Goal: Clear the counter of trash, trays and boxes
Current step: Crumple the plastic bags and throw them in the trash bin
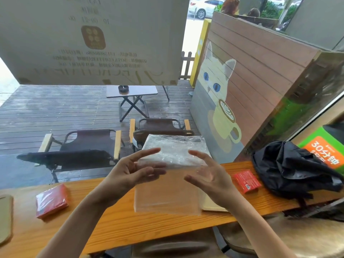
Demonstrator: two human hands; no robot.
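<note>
A large clear plastic bag (pixel 173 183) stands upright above the wooden counter (pixel 115 226), between my two hands. My left hand (pixel 130 172) has its fingers spread and straight, and its fingertips touch the bag's left edge. At the bag's right side, my right hand (pixel 206 175) is spread the same way, with part of the palm seen through the film. A beige tray (pixel 212 203) lies on the counter behind the bag. A red packet (pixel 52 201) lies to the left and a red box (pixel 246 181) to the right.
A crumpled black bag (pixel 290 170) sits on the counter's right end. Another beige tray (pixel 5 218) shows at the left edge. Behind the counter is a window; folding chairs (pixel 89 144) and a small table stand on the deck outside.
</note>
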